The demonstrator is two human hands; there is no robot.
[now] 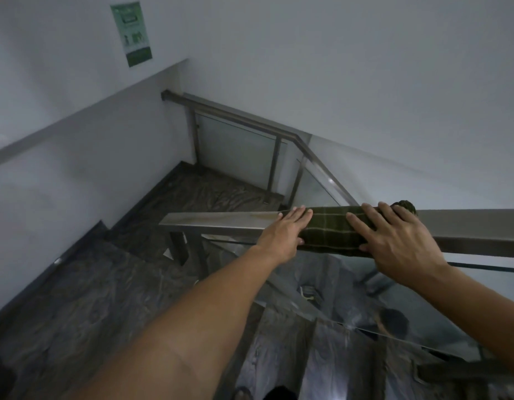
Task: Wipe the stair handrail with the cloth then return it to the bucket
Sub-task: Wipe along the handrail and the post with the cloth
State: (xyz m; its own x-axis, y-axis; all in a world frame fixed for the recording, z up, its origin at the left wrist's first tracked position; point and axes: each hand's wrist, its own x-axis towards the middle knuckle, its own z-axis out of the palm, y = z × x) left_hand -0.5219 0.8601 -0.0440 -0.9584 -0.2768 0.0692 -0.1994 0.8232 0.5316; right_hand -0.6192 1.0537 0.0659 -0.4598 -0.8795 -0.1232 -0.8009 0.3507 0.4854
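A dark green checked cloth (332,230) is draped over the flat steel handrail (218,220), which runs across the middle of the view. My left hand (284,233) lies flat on the cloth's left edge, fingers stretched over the rail top, thumb under the rail's front. My right hand (394,238) presses on the cloth's right part with its fingers spread. A bunched end of the cloth sticks up behind my right fingers. No bucket is in view.
Glass panels (351,287) hang below the rail. Dark marble stairs (77,298) descend to a landing at the left. A second handrail section (241,116) slopes along the far wall. A green poster (131,33) hangs on the white wall.
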